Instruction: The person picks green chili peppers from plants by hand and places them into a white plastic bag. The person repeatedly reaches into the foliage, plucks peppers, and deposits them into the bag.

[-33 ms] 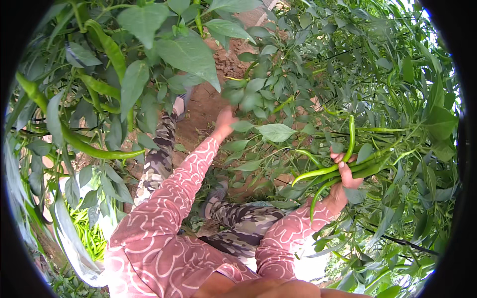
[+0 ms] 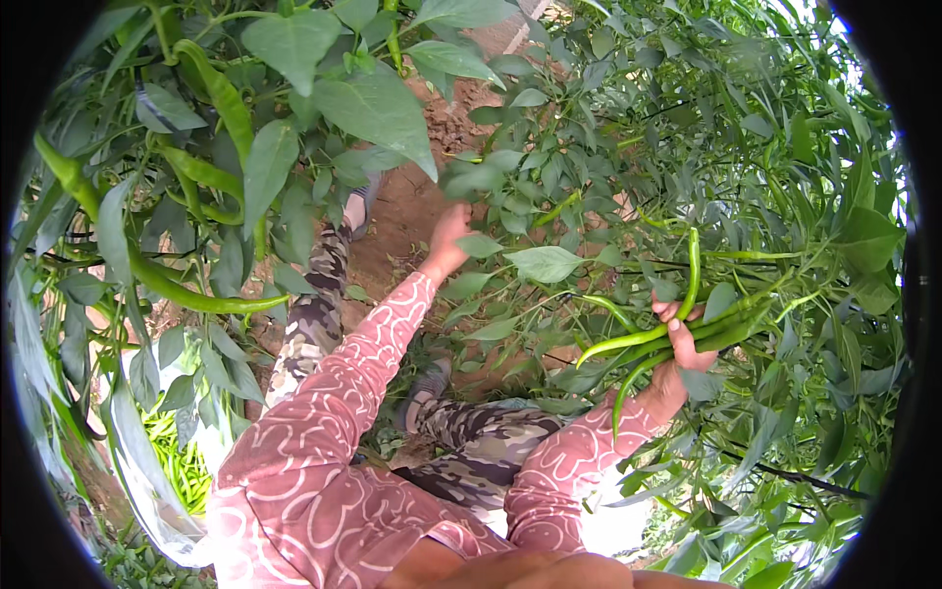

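Observation:
My right hand (image 2: 678, 355) is closed round a bunch of long green chili peppers (image 2: 643, 341), their curved tips pointing left and down. One pepper (image 2: 694, 270) stands upright above the thumb. Leaves cover part of the fingers. My left hand (image 2: 450, 239) reaches forward to the left edge of the middle pepper plant (image 2: 530, 187). Its fingers look curled together, and leaves hide their tips and whatever they hold. A green pepper (image 2: 557, 208) hangs among the leaves to the right of this hand.
Large peppers (image 2: 201, 301) hang from a leafy plant close on the left. Below them stands a whitish plastic bag (image 2: 147, 491) with many picked peppers (image 2: 182, 461). A bare soil path (image 2: 392, 221) runs between the rows. Dense pepper plants (image 2: 785, 147) fill the right side.
My left hand has shifted slightly up and to the right, and leaves beside it have stirred. The right hand keeps its bunch in the same place.

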Demonstrator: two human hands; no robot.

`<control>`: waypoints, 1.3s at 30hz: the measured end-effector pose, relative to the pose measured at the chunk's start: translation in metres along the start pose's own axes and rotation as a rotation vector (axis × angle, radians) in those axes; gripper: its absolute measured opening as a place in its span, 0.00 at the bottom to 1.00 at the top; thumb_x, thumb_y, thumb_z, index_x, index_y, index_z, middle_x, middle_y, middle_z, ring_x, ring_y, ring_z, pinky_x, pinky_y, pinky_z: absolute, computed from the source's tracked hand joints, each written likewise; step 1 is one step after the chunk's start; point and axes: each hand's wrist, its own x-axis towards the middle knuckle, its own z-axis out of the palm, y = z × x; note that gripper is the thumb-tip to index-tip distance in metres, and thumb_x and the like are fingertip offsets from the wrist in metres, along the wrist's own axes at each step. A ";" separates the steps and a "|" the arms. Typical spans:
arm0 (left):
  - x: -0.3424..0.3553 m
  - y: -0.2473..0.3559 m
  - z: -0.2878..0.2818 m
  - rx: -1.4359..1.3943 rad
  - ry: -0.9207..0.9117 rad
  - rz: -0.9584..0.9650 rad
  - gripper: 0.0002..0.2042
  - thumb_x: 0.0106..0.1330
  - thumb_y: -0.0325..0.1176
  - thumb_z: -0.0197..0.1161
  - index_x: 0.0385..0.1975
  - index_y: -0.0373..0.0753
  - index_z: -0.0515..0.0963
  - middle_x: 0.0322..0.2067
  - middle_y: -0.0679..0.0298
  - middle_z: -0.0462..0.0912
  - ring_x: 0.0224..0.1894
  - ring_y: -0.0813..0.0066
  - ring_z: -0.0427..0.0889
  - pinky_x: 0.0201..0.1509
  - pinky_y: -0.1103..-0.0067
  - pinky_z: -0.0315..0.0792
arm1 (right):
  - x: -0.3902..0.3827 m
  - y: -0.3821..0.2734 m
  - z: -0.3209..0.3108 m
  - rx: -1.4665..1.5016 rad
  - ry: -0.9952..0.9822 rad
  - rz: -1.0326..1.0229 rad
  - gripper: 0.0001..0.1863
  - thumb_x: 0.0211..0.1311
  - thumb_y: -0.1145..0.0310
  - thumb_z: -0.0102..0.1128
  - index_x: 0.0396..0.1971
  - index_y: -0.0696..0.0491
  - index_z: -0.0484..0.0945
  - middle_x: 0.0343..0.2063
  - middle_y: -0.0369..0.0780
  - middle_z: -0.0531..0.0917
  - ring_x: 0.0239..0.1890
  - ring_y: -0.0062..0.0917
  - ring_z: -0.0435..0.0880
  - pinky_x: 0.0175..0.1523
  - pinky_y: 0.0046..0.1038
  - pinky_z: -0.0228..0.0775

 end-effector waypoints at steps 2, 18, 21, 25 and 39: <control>-0.014 0.031 0.023 0.140 0.023 0.063 0.26 0.49 0.28 0.65 0.51 0.32 0.68 0.42 0.59 0.76 0.35 0.72 0.78 0.40 0.76 0.74 | -0.009 -0.005 0.001 -0.014 0.016 -0.029 0.21 0.44 0.83 0.58 0.41 0.62 0.66 0.24 0.44 0.74 0.29 0.34 0.76 0.42 0.45 0.74; 0.030 0.196 -0.023 -0.348 -0.031 -0.040 0.11 0.67 0.37 0.52 0.33 0.34 0.74 0.25 0.64 0.78 0.21 0.78 0.76 0.23 0.81 0.71 | -0.012 -0.010 -0.001 -0.060 0.030 -0.017 0.14 0.41 0.84 0.57 0.31 0.60 0.67 0.25 0.48 0.74 0.31 0.38 0.76 0.47 0.48 0.72; -0.021 0.228 -0.091 -0.618 0.124 0.322 0.13 0.69 0.40 0.50 0.32 0.36 0.74 0.28 0.65 0.78 0.20 0.82 0.74 0.23 0.83 0.71 | -0.011 -0.010 -0.003 -0.046 0.016 -0.006 0.13 0.41 0.85 0.56 0.30 0.60 0.67 0.25 0.48 0.74 0.32 0.39 0.77 0.49 0.50 0.70; -0.096 0.189 -0.130 -0.450 0.109 0.193 0.13 0.68 0.40 0.51 0.27 0.37 0.72 0.26 0.65 0.77 0.16 0.85 0.68 0.18 0.86 0.62 | -0.009 -0.010 -0.004 -0.003 -0.016 0.016 0.13 0.44 0.86 0.53 0.32 0.60 0.64 0.25 0.49 0.75 0.34 0.41 0.78 0.56 0.58 0.62; -0.031 0.132 -0.019 0.062 -0.294 0.441 0.10 0.61 0.36 0.56 0.32 0.34 0.76 0.27 0.54 0.77 0.30 0.60 0.77 0.35 0.68 0.69 | -0.010 -0.003 -0.022 0.004 0.053 0.010 0.18 0.41 0.86 0.56 0.35 0.58 0.66 0.27 0.40 0.69 0.28 0.33 0.76 0.52 0.59 0.69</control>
